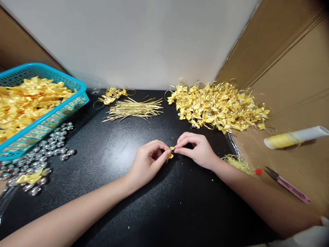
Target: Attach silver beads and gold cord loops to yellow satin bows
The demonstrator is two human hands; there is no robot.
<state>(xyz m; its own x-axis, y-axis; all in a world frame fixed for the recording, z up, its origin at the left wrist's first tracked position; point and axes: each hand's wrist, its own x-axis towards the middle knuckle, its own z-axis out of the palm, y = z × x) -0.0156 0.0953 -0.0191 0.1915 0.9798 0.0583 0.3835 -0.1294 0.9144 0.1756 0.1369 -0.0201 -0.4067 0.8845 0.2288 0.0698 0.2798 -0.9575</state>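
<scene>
Over the middle of the black table, a small yellow ribbon bow (170,155) is held between my two hands. My left hand (150,159) pinches it from the left with thumb and forefinger. From the other side, my right hand (196,149) closes its thumb and fingertips at the bow's right edge, where a thin gold strand seems to show. The fingertips hide much of the bow. Beyond my hands lies a bundle of gold twist ties (135,109).
A blue basket (83,90) of yellow bows stands left, beside silver bells (52,144) and a loose bow (31,177). Finished bows with ties and bells (213,106) are heaped back right. Pink thread snips (290,187), a ribbon tube (288,138) and yellow scraps (238,163) lie right.
</scene>
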